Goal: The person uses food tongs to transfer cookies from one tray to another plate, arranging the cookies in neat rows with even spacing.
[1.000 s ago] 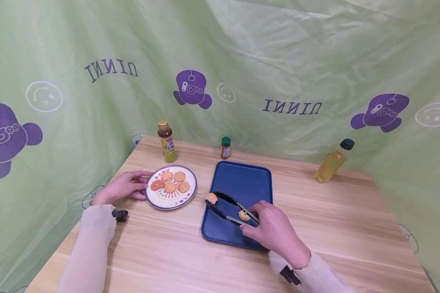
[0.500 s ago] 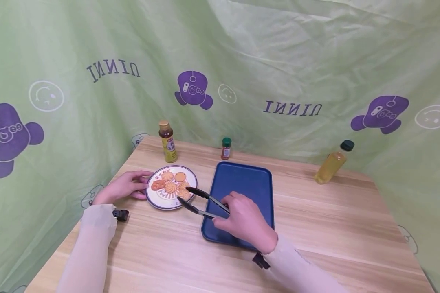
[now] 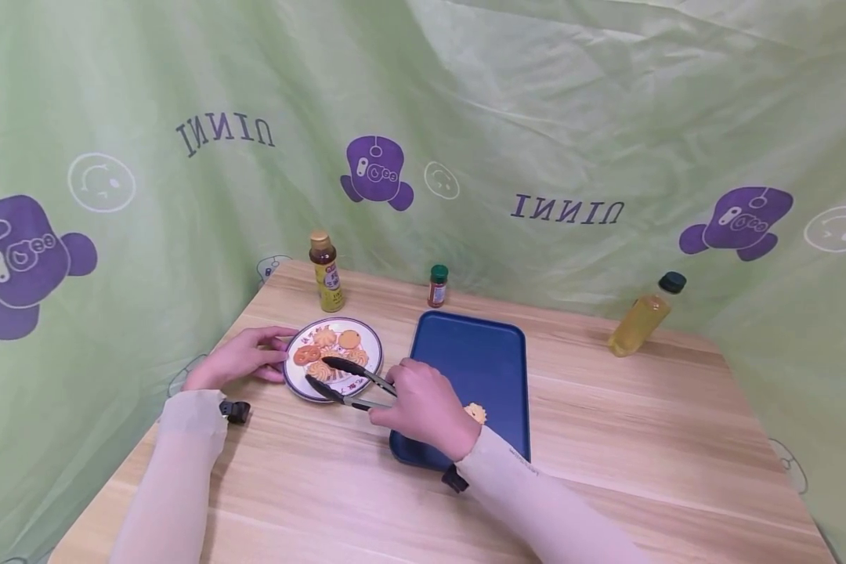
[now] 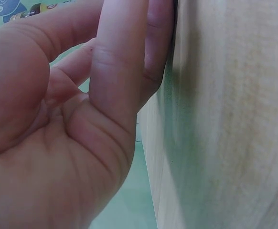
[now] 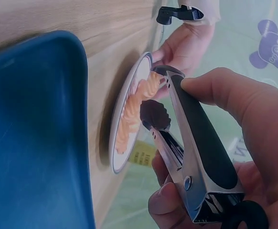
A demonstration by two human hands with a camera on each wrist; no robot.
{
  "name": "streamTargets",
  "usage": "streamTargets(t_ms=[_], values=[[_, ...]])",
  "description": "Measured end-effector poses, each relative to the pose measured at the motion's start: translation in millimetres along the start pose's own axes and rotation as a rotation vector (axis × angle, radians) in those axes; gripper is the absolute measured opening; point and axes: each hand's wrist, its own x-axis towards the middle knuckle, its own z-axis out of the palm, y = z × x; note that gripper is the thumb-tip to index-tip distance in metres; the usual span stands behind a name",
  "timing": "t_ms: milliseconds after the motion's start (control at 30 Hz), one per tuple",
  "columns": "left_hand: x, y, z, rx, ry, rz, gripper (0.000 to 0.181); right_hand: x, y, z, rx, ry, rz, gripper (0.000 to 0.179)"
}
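In the head view my left hand (image 3: 243, 359) holds the left rim of a white plate (image 3: 298, 386) with a dark edge. Several cookies lie on it, including swirled ones and a pretzel-shaped one (image 3: 306, 355). My right hand (image 3: 423, 403) grips black-tipped metal tongs (image 5: 191, 138), reaching over the plate from the right. Their tips stand apart around a swirled cookie (image 3: 319, 371); whether they still pinch it, I cannot tell. Another cookie (image 3: 475, 412) sits on the blue tray (image 3: 465, 345), partly covered by my right wrist. Curled left fingers (image 4: 117, 62) fill the left wrist view.
Behind the plate stands a gold-capped sauce bottle (image 3: 327, 274). A small green-capped jar (image 3: 438, 287) is beyond the tray, and a bottle of yellow liquid (image 3: 640, 323) stands at the back right. A green printed curtain (image 3: 465, 94) hangs behind the wooden table (image 3: 641, 446).
My right hand has carried a cookie in the tongs leftward from the tray to over the plate, where it now appears among the others. The left hand has stayed at the rim.
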Motion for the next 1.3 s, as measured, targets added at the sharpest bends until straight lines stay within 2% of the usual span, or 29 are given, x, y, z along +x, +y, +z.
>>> streamTargets(t_ms=[300,933,1133,1300], values=[[0.1,0.7,0.6,-0.006,-0.001,-0.002,0.064,9.2,-6.4,9.2,-0.002,-0.042,0.019,0.035],[-1.1,0.0,1.3,-0.011,0.000,0.019,0.063,8.2,-6.6,9.9,-0.011,-0.043,0.011,0.043],[-0.7,-3.7,-0.1,-0.012,-0.001,0.006,0.064,9.1,-7.5,8.7,-0.015,-0.050,0.013,0.039],[-0.2,-1.0,-0.4,0.000,-0.003,0.012,0.063,9.2,-6.1,7.3,-0.005,-0.047,0.024,0.036]])
